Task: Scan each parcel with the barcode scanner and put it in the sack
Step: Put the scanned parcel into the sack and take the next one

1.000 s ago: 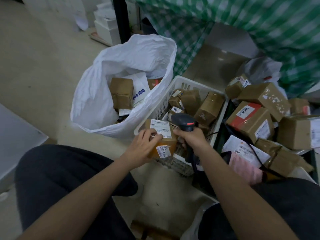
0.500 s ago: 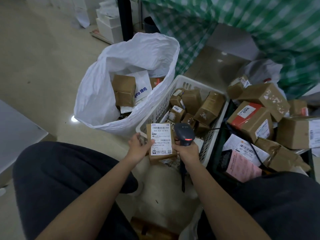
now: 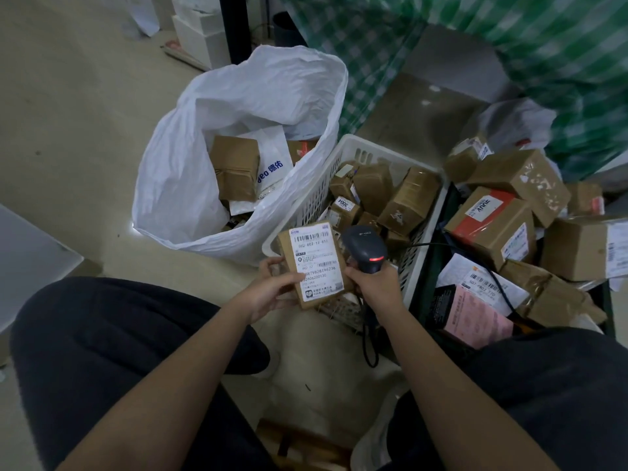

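My left hand [image 3: 272, 288] holds a small brown parcel [image 3: 314, 265] upright, its white barcode label facing me. Just to its right, my right hand [image 3: 373, 283] grips a dark barcode scanner [image 3: 365, 248] with a red light lit on its head, almost touching the parcel's right edge. The scanner's black cable hangs down below my hand. Beyond and to the left stands the open white sack [image 3: 210, 164], with a brown parcel [image 3: 236, 171] and a white mailer [image 3: 272, 164] inside.
A white plastic basket [image 3: 306, 205] with several brown parcels stands behind my hands. To the right lies a heap of cardboard boxes [image 3: 492, 226] and a pink-labelled packet [image 3: 475, 317]. A green checked cloth [image 3: 509, 45] hangs at the back. My dark-trousered knees flank the floor below.
My left hand has turned the parcel from lying in the basket to upright with its label facing me. The scanner has drawn back with it, and its red light shows.
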The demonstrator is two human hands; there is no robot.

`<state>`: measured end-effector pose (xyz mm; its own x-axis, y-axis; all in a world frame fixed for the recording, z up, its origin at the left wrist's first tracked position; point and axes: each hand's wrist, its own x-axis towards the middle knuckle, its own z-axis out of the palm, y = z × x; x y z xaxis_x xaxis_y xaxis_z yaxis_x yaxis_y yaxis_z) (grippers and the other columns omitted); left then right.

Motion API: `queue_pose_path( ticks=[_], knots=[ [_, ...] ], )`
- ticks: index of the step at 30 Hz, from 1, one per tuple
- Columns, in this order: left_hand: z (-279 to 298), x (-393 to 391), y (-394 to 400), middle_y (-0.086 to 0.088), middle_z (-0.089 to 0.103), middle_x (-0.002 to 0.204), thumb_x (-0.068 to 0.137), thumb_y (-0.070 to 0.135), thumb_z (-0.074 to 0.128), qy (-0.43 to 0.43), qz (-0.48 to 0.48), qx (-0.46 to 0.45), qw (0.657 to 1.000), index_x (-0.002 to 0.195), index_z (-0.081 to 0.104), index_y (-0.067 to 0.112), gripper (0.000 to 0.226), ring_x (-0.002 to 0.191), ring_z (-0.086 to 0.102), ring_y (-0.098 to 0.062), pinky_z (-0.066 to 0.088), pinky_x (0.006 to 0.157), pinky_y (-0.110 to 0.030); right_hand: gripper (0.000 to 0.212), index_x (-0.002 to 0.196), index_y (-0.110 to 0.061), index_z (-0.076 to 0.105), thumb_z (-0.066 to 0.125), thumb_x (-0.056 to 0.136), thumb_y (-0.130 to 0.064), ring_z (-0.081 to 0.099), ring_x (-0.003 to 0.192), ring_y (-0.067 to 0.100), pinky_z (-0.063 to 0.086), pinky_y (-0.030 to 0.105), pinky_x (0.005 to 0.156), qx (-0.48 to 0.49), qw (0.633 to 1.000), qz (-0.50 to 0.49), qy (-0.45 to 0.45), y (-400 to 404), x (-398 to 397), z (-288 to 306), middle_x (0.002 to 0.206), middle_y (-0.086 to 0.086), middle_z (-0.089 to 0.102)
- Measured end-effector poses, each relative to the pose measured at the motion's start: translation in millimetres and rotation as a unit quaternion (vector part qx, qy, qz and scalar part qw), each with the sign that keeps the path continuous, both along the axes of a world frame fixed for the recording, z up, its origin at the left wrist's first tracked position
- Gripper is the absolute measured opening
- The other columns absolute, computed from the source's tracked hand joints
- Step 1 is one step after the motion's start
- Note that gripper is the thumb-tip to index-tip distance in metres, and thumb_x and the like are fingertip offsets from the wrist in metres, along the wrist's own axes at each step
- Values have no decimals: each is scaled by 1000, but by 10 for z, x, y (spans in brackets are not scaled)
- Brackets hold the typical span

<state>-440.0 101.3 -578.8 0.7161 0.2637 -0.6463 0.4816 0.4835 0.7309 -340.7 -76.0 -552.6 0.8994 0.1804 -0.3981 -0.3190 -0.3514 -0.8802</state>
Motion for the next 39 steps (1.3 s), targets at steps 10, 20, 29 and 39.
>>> queue_pose_path(
  ticks=[10, 20, 29, 39],
  knots=[
    [463, 200, 151, 2, 57, 119, 76, 7, 78, -85, 42, 114, 989, 128, 28, 27, 74, 112, 60, -21, 56, 74, -34, 28, 73, 2, 63, 71, 81, -23, 58, 60, 15, 37, 12, 49, -78, 974, 91, -193, -14, -96, 629, 64, 11, 65],
    [569, 137, 123, 6, 55, 110, 80, 6, 74, -91, 46, 129, 986, 133, 26, 25, 74, 96, 60, -9, 54, 57, -20, 28, 71, 1, 67, 70, 78, -27, 68, 67, 30, 56, 45, 68, -83, 978, 135, -134, 39, -194, 701, 63, 15, 67],
    [599, 111, 142, 0, 51, 125, 78, 10, 77, -92, 48, 143, 984, 133, 27, 27, 77, 110, 57, -19, 54, 64, -24, 25, 72, 2, 67, 69, 79, -22, 68, 54, 20, 58, 41, 66, -71, 978, 150, -126, 75, -226, 779, 61, 16, 67],
    [996, 312, 371, -1, 53, 127, 81, 14, 75, -181, 156, 207, 949, 129, 34, 28, 64, 109, 58, -10, 58, 76, -27, 20, 66, -11, 61, 72, 81, -18, 53, 52, 10, 41, 23, 53, 21, 984, 19, -175, 374, 74, 972, 55, 1, 59]
  ],
)
